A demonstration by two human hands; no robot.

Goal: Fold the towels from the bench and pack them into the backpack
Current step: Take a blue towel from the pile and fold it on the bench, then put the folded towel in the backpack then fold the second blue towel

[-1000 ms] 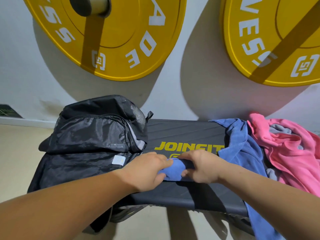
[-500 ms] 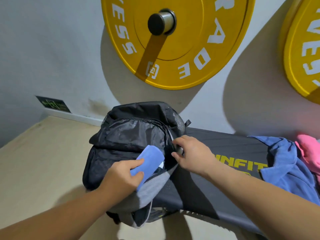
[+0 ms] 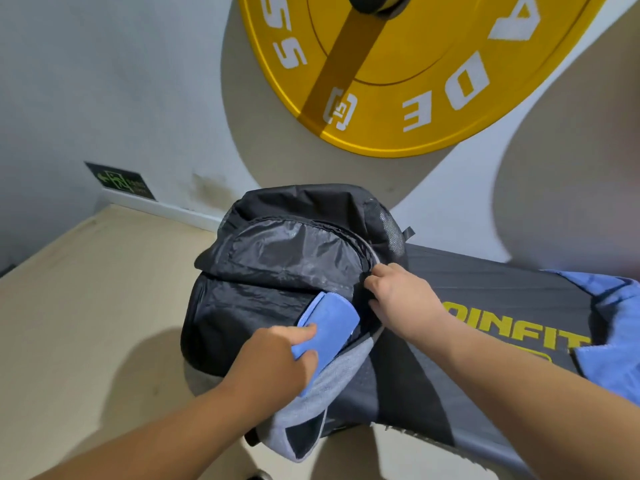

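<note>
A black backpack (image 3: pixel 277 265) lies on the left end of the dark bench (image 3: pixel 491 289). My left hand (image 3: pixel 277 362) grips a small folded blue towel (image 3: pixel 332 320) and holds it against the backpack's front, beside the zip opening. My right hand (image 3: pixel 398 296) pinches the edge of the backpack's opening at its right side and holds it apart. A loose blue towel (image 3: pixel 613 327) lies crumpled at the right end of the bench, partly cut off by the frame's edge.
A yellow weight plate (image 3: pixel 433 81) hangs on the grey wall above the bench. Beige floor (image 3: pixel 86 306) spreads to the left. A green exit sign (image 3: pixel 121 180) sits low on the wall at the left.
Both hands left the bench's middle; my left hand carried the folded blue towel leftward to the backpack, and my right hand took hold of the opening's edge. The view swung left.
</note>
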